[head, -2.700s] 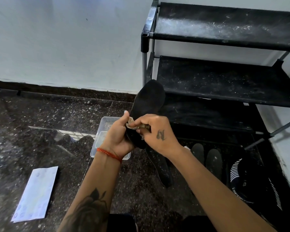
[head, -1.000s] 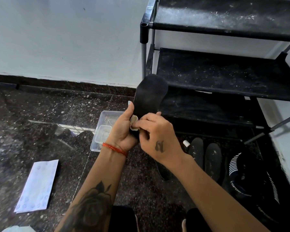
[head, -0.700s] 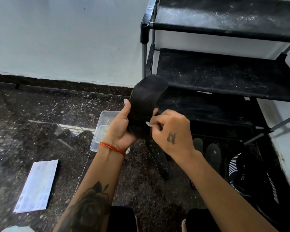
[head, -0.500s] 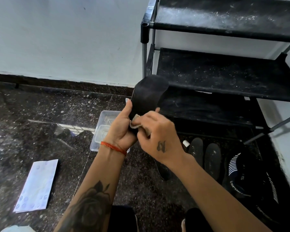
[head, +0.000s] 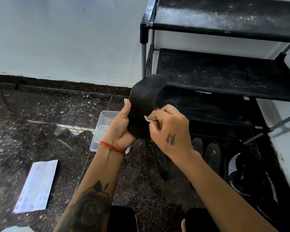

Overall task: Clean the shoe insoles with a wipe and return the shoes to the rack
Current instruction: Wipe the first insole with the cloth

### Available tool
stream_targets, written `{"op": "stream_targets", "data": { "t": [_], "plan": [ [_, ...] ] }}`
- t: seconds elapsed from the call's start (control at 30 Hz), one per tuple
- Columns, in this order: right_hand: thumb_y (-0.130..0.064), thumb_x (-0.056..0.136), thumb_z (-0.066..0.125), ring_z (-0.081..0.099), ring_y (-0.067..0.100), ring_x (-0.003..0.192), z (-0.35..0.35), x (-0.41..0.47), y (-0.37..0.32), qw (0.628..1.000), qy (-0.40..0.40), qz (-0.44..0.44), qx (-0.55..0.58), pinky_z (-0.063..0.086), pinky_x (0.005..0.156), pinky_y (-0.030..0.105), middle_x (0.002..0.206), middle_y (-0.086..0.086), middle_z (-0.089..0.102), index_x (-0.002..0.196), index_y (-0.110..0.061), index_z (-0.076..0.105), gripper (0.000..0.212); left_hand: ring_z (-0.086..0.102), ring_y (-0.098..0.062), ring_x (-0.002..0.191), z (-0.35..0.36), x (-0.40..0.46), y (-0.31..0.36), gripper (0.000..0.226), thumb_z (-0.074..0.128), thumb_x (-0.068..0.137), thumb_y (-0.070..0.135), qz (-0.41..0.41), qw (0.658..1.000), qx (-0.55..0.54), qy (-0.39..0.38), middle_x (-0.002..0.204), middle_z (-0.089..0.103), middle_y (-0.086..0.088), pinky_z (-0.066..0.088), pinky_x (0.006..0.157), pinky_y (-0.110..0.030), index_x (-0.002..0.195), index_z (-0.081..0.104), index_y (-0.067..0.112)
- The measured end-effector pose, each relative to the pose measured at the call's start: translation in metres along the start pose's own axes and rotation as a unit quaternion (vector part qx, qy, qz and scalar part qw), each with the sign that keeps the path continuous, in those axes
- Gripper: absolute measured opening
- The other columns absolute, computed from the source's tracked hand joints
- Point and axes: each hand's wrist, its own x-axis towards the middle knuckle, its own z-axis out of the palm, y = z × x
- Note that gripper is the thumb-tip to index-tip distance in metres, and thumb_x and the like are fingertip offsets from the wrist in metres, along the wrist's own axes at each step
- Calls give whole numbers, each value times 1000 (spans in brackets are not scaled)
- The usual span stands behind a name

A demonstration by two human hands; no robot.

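My left hand (head: 119, 127) grips a black insole (head: 145, 104) from its left edge, thumb up along the side, holding it up in front of me with the rounded toe end pointing away and curling over. My right hand (head: 171, 131) pinches a small, crumpled pale wipe (head: 148, 118) between fingertips and thumb and presses it to the right edge of the insole. The insole looks soft and matte, bent into a shallow cup by my grip.

Just behind it stands the shoe rack (head: 224, 76), a black frame with grey metal posts and dark fabric shelves speckled with pale dust; the insole's toe overlaps the front of the middle shelf from where I look. On the floor (head: 40, 111), dark polished stone flecked with white, a clear plastic container (head: 101, 131) lies partly hidden behind my left wrist. A second insole (head: 162, 164) lies flat on the floor below my right hand, and two more (head: 206, 151) lie side by side just to its right, under the rack. Further right sits a black shoe (head: 251, 178) with white stripes and white lettering that I can read only in part, something like "SPORT". To my far left lies a flat white packet (head: 36, 186) with raised round bumps. A red thread band (head: 112, 148) circles my left wrist.
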Motion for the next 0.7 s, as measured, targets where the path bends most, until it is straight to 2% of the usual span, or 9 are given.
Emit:
{"op": "stream_targets", "data": {
  "t": [0.07,0.17,0.23,0.37,0.43,0.5,0.53,0.6,0.7],
  "plan": [
    [-5,74,61,55,10,65,2,-2,-6,999,-10,-32,35,41,60,13,79,1,60,84,-13,72,17,70,-24,90,-2,2,0,69,26,98,52,-2,1000,-10,3,102,71,-16,57,78,-37,93,76,4],
    [-3,73,61,58,14,72,9,-8,-10,992,-92,-73,55,49,66,21,85,2,61,91,-14,71,22,57,-28,117,-2,1,1,67,29,97,55,-17,1000,-5,7,124,60,-24,50,92,-40,105,72,4],
    [-4,74,60,59,17,71,11,-8,-8,990,-111,-73,41,51,64,25,84,2,61,90,-14,71,22,51,-30,124,-3,1,0,67,28,98,53,-16,1000,-3,10,129,55,-27,47,95,-39,102,74,4],
    [-9,75,55,58,21,64,10,-7,-8,991,-108,-83,-17,47,58,24,78,5,57,85,-10,71,19,41,-33,134,-1,1,0,57,27,99,47,-7,1000,0,23,141,44,-25,38,107,-40,126,54,4],
    [-11,76,53,56,20,60,10,-8,-9,990,-105,-82,-41,44,55,23,75,5,55,81,-7,71,18,51,-32,126,1,1,-1,55,28,100,45,4,999,15,28,133,53,-24,43,103,-36,122,57,4],
    [-11,77,55,54,21,58,9,-7,-9,991,-99,-73,-56,43,52,24,72,6,53,74,-6,68,15,70,-22,91,2,0,-3,58,27,101,42,19,999,35,29,100,71,-16,56,79,-27,99,72,6],
    [-11,77,56,53,21,57,8,-7,-7,991,-96,-66,-65,44,50,25,71,6,53,71,-6,67,14,70,-18,77,1,1,-3,63,26,101,42,19,999,42,22,88,73,-11,57,70,-27,86,77,9],
    [-9,75,60,55,22,58,6,-4,1,991,-91,-48,-85,48,51,27,72,7,55,67,-6,67,11,71,-18,76,0,1,-3,69,23,101,45,13,999,35,10,87,74,-9,57,71,-30,78,79,12],
    [-10,75,59,54,15,57,-3,1,7,998,-26,5,-53,47,51,21,72,4,57,68,-8,68,12,71,-23,86,-1,3,-1,70,23,99,50,2,1000,5,-4,99,72,-14,56,77,-38,88,78,9]
  ]
}}
